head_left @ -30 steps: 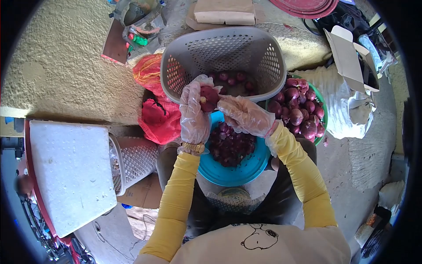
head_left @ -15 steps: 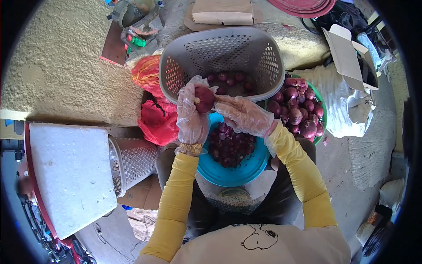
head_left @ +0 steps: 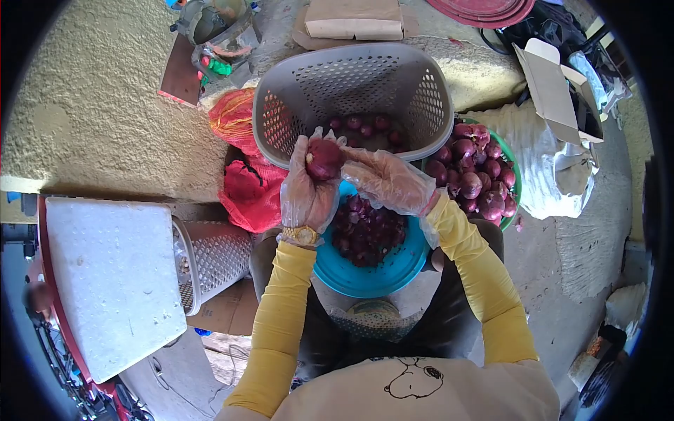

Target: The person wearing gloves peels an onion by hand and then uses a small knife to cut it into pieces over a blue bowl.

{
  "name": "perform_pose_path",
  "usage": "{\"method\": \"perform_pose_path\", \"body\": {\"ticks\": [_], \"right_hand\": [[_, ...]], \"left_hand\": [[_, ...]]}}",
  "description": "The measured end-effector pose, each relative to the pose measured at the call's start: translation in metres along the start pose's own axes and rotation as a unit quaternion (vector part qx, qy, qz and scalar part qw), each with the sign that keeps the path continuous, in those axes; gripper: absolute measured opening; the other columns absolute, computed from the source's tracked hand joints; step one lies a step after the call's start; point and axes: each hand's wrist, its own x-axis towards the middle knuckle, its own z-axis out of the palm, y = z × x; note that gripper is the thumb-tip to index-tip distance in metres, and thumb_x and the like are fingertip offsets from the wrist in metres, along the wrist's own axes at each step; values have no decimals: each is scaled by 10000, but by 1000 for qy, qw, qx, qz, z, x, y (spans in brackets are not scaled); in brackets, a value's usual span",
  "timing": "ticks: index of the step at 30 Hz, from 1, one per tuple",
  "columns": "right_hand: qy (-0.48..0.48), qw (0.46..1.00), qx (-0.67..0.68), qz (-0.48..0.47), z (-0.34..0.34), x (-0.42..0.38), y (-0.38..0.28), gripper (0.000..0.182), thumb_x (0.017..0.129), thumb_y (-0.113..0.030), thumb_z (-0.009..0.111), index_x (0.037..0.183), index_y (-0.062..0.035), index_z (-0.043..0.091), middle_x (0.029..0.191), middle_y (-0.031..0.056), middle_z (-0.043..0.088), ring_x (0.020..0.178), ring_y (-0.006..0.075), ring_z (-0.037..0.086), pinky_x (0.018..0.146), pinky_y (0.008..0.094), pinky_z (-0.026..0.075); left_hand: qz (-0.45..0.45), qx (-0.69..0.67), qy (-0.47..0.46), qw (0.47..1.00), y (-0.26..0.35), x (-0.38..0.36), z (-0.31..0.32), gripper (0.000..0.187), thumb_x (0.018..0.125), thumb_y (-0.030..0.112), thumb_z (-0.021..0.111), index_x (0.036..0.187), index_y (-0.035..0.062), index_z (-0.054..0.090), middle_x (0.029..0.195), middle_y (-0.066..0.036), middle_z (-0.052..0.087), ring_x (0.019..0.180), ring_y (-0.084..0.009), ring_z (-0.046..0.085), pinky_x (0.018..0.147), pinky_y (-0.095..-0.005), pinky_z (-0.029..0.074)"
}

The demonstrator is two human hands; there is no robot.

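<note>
A red onion [head_left: 324, 159] rests in my gloved left hand [head_left: 309, 193], whose fingers curl round it; its pale end faces left. My gloved right hand [head_left: 390, 182] reaches in from the right, its fingertips pressed together against the onion's right side. Whether those fingers also pinch a bit of skin is too small to tell. Under both hands stands a blue basin [head_left: 372, 281] with dark red onion skins [head_left: 368, 231] in it. Just beyond, a grey-brown perforated basket [head_left: 351, 77] has several red onions [head_left: 381, 123] at its bottom.
At right, a green basin [head_left: 518, 184] is heaped with red onions. Red mesh sacks [head_left: 253, 196] lie left of the basket. A white foam slab [head_left: 109, 274] and a light perforated basket [head_left: 217, 259] stand at left. An open carton [head_left: 554, 91] sits on white sacking [head_left: 554, 182].
My left hand has turned the onion slightly, so its pale end now faces left and its smooth side shows more. My right hand stays against it.
</note>
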Motion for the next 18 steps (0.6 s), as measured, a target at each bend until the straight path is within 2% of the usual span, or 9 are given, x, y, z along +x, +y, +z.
{"method": "perform_pose_path", "body": {"ticks": [3, 5, 9, 11, 15, 18], "right_hand": [[3, 1000, -13, -7, -1, -4, -7, 575, 1032, -294, 642, 1511, -24, 474, 983, -60, 582, 813, 34, 452, 731, 206, 439], [-3, 998, -48, 36, -2, -5, -8, 586, 1031, -289, 643, 1519, -19, 461, 1038, -48, 609, 851, 34, 469, 769, 208, 451], [-10, 999, -48, 5, -5, -3, -3, 583, 1034, -292, 636, 1514, -11, 463, 1060, -28, 633, 876, 46, 489, 798, 219, 461], [-29, 989, -142, -19, -10, -2, 1, 634, 1056, -327, 605, 1573, -42, 375, 1115, -9, 652, 907, 67, 543, 819, 251, 498], [0, 986, -167, -19, -2, -6, -11, 658, 1053, -314, 612, 1582, -28, 346, 1148, 11, 658, 969, 75, 561, 876, 260, 498], [6, 995, -97, -33, -1, -5, -8, 678, 1039, -253, 637, 1576, 13, 321, 1122, 10, 660, 962, 59, 529, 888, 244, 479]], "left_hand": [[-3, 19, 31, 999, -2, -3, 0, 382, 1081, 238, 531, 1382, 4, 514, 1312, -161, 613, 1225, -282, 601, 1102, -409, 496], [53, 118, -66, 989, -2, -4, -13, 408, 1078, 252, 546, 1384, -13, 501, 1359, -172, 578, 1312, -352, 545, 1097, -451, 503], [70, 171, -26, 982, 0, 1, -18, 421, 1093, 259, 509, 1418, -7, 482, 1386, -178, 563, 1322, -336, 537, 1116, -452, 483], [-24, 11, 4, 1000, 3, 1, -15, 410, 1091, 280, 511, 1406, 18, 519, 1326, -151, 612, 1244, -271, 589, 1105, -423, 494], [-36, -5, 35, 999, 3, 8, -23, 414, 1094, 288, 505, 1409, 21, 515, 1315, -144, 616, 1228, -269, 594, 1101, -428, 498], [-83, -31, 2, 996, 6, 10, -31, 417, 1095, 306, 501, 1399, 22, 519, 1305, -143, 619, 1216, -267, 597, 1094, -434, 504]]}}
